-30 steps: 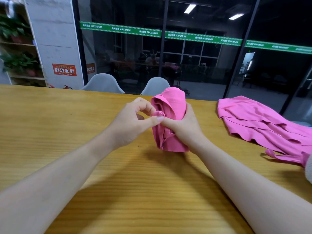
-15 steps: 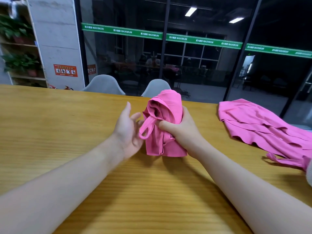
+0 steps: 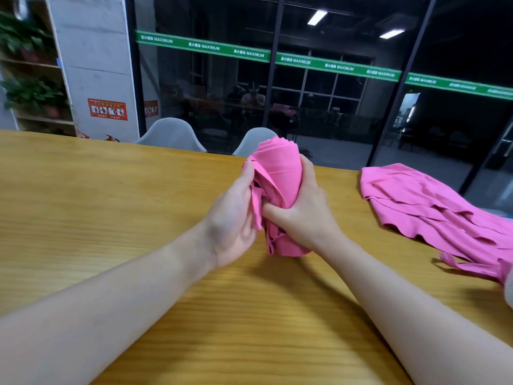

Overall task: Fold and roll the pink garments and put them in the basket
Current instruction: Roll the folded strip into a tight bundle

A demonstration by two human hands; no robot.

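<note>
The right hand is wrapped around the pink rolled-up cloth bundle, with its thumb pushed into the loose folds and its fingers curled round the far side, so it grips the roll tight. The left hand lies flat against the roll's nine o'clock side, fingers nearly straight, pressing on a floppy pink flap that hangs out of the roll. The step now looks like tucking in that last loose bit so the roll stays shut. To do it well, the right hand should keep squeezing so the roll does not spring open, while the left hand pushes the flap deep into the folds and smooths it down. If the squeeze goes soft, the soft cloth could unroll. The roll stands up on its end on the yellow wooden desk, near the middle. Out at three o'clock from the hands, well apart, lies a flat pink garment with wavy edges, not yet rolled, so the job seems only partly done. No basket can be seen. At twelve o'clock, behind the desk, are two pale grey chairs.
</note>
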